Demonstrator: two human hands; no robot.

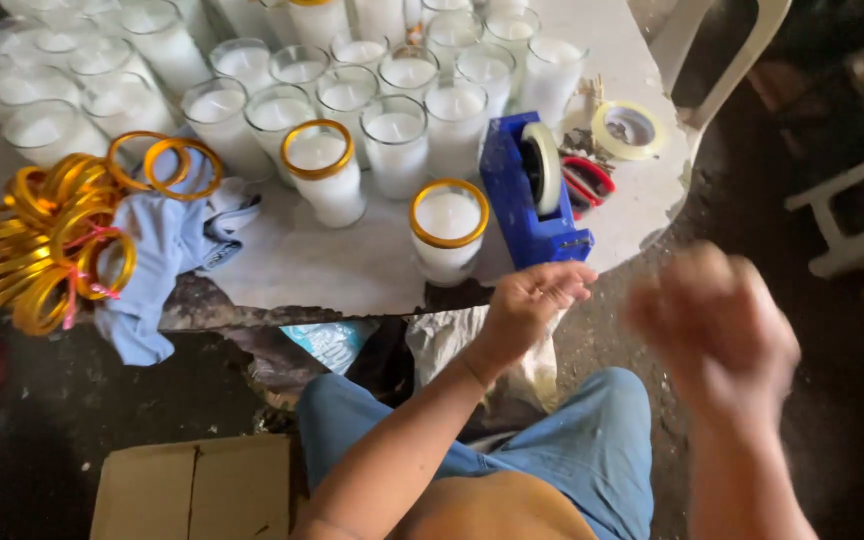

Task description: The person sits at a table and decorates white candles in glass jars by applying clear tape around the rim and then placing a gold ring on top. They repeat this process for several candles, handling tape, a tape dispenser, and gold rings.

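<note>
Pretty cluttered white desk (332, 270) with a dirt floor underneath. Far left there's a heap of gold rings (47, 240) tied with pink string, lying on a blue cloth (167, 250). Behind and across the middle stand rows of glass candles (392, 140) filled with white wax; two of them wear a gold ring, and one of those (448, 230) sits near the desk edge. Just right of it is a blue tape dispenser (532, 190). The left hand (532, 300) hovers right at its base, fingers (567, 285) loosely curled, holding nothing, just short of touching it. The right hand (717, 335) is a blur off the desk, can't tell its grip.
</note>
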